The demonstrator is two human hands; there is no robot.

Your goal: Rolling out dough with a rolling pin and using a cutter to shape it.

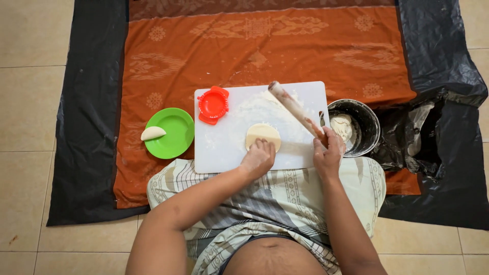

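1. Left hand [259, 158]: fingers bent, fingertips pressing the near edge of a flat round of dough [263, 135]; the grip rests on it rather than closing round it, apparently to steady or lift the edge.
2. Right hand [328, 153]: grip clamped on the near end of a floured rolling pin [295, 109], which slants up and away across the board, lifted off the dough.
3. Round of dough: lies near the middle of a white cutting board [224, 147], on a dusting of flour that likely keeps it from sticking.
4. Red dumpling press [213, 104]: on the board's far left corner, within reach.
5. Green plate [175, 140]: left of the board, bearing one folded, crescent-shaped dumpling [153, 133].
6. Metal bowl [368, 122]: just right of the board, holding a lump of dough.
7. Orange patterned cloth [254, 46] over black plastic sheeting [86, 127] on the tiled floor, seemingly to catch flour.
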